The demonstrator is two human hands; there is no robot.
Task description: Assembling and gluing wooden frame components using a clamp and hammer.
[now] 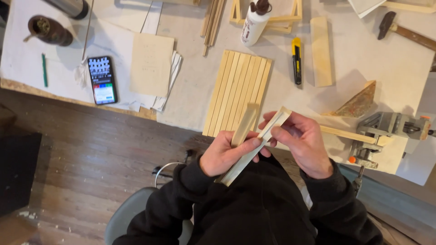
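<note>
The left hand [225, 152] clamps two pale flat wooden slats [245, 124] in closed fingers, both jutting up past the knuckles, the right hand [304, 140] pinching the longer one's upper end, above the panel of seven joined slats [238, 90].

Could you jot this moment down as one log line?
left hand: grips two wooden strips | right hand: pinches the longer strip's top | slat panel on table
</note>
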